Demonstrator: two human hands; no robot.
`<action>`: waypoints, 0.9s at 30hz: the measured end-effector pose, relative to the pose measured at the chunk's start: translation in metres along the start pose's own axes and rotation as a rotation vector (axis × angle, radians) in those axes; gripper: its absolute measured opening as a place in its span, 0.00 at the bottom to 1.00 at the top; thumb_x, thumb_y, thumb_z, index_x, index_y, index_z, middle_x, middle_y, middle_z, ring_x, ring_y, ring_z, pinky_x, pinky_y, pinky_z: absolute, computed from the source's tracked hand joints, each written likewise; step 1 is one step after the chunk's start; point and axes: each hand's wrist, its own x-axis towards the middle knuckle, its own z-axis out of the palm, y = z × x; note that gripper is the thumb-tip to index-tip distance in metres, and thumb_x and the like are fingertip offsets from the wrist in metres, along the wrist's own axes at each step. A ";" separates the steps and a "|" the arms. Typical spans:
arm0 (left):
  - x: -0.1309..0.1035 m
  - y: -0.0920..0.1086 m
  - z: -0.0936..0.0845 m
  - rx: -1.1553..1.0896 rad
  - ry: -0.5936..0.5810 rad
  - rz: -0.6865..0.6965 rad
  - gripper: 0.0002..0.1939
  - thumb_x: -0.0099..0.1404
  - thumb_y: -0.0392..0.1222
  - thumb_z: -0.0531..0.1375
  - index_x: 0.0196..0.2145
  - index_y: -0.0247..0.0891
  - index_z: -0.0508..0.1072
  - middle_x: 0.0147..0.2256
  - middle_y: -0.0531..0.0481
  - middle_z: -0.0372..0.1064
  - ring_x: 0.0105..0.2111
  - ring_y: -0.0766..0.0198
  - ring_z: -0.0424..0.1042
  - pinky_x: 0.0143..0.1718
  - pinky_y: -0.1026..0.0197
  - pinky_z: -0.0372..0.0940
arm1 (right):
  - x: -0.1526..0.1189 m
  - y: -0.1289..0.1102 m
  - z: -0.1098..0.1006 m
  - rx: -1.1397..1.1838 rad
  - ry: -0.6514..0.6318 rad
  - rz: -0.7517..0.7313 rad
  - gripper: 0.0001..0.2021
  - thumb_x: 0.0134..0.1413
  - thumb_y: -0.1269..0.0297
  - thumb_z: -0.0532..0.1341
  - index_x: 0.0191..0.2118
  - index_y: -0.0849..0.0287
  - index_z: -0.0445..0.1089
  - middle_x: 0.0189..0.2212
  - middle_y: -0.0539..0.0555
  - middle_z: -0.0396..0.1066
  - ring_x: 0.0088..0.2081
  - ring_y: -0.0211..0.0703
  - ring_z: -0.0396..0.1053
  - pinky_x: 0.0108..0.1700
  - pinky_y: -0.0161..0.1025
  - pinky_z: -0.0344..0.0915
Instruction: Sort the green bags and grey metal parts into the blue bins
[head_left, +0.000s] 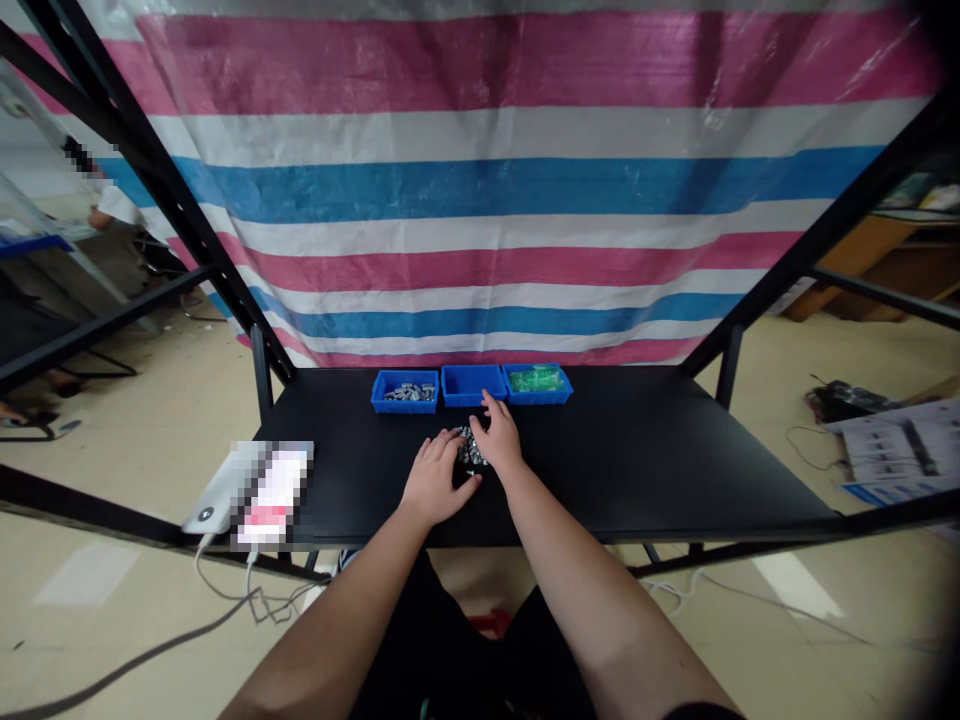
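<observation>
On the black table lies a small heap of shiny metal parts (473,450), too small to name exactly. My left hand (439,480) rests at the heap's left side, fingers spread and thumb stretched toward its near edge. At the right side is my right hand (498,437), its fingers apart, touching or just beside the heap. Its fingertips reach toward the middle blue bin (472,372), which shows a bare floor. Grey metal pieces (411,392) lie in the left blue bin (405,407). The right blue bin (544,397) holds green, clear-looking pieces (536,379).
A white power bank (217,500) and a phone (274,495) with cables lie at the table's left front corner. Black frame posts (262,370) rise at both sides. A striped tarp (480,190) hangs behind. Another person (112,205) sits far left.
</observation>
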 end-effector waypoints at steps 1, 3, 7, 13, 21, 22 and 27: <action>0.000 0.000 0.000 0.011 -0.005 -0.002 0.33 0.66 0.54 0.62 0.64 0.43 0.62 0.67 0.42 0.59 0.70 0.46 0.55 0.70 0.37 0.50 | 0.000 0.000 0.000 -0.002 -0.006 -0.003 0.31 0.60 0.61 0.60 0.68 0.54 0.60 0.53 0.58 0.71 0.47 0.49 0.74 0.54 0.49 0.72; 0.000 0.001 -0.001 0.028 -0.010 -0.002 0.33 0.66 0.54 0.61 0.65 0.43 0.62 0.67 0.42 0.59 0.70 0.47 0.55 0.70 0.38 0.50 | 0.000 0.000 0.000 -0.002 -0.019 -0.011 0.31 0.60 0.60 0.60 0.68 0.52 0.60 0.54 0.58 0.70 0.49 0.49 0.74 0.55 0.50 0.72; 0.000 0.001 -0.001 0.073 -0.035 0.005 0.34 0.66 0.56 0.61 0.66 0.42 0.61 0.68 0.41 0.58 0.70 0.46 0.54 0.70 0.37 0.49 | -0.001 0.000 -0.001 0.012 -0.038 -0.020 0.30 0.61 0.58 0.60 0.68 0.51 0.61 0.57 0.58 0.69 0.51 0.50 0.73 0.56 0.51 0.71; 0.000 0.001 0.001 0.154 -0.093 0.028 0.34 0.68 0.56 0.58 0.68 0.44 0.59 0.71 0.42 0.52 0.71 0.48 0.50 0.71 0.37 0.46 | -0.001 0.001 -0.001 0.089 0.047 -0.001 0.23 0.60 0.59 0.60 0.60 0.57 0.67 0.50 0.59 0.72 0.42 0.47 0.73 0.52 0.49 0.72; 0.005 -0.003 0.015 0.236 -0.073 -0.092 0.47 0.67 0.66 0.55 0.73 0.34 0.49 0.72 0.37 0.47 0.73 0.46 0.45 0.72 0.38 0.41 | -0.008 -0.005 -0.007 0.112 0.084 -0.034 0.13 0.65 0.58 0.56 0.45 0.58 0.73 0.44 0.59 0.73 0.43 0.47 0.73 0.53 0.47 0.71; 0.006 -0.003 0.016 0.241 -0.085 -0.109 0.48 0.67 0.66 0.55 0.73 0.33 0.47 0.72 0.36 0.47 0.73 0.46 0.45 0.72 0.38 0.41 | -0.010 -0.008 -0.008 0.097 0.039 -0.060 0.13 0.66 0.58 0.55 0.46 0.58 0.74 0.46 0.59 0.73 0.47 0.48 0.73 0.56 0.47 0.69; 0.014 -0.002 0.017 0.277 -0.158 -0.154 0.48 0.68 0.65 0.53 0.73 0.32 0.46 0.73 0.38 0.43 0.73 0.46 0.44 0.73 0.39 0.39 | -0.023 -0.021 -0.008 -0.043 -0.265 -0.145 0.20 0.68 0.56 0.54 0.58 0.58 0.72 0.58 0.60 0.71 0.61 0.53 0.67 0.66 0.51 0.63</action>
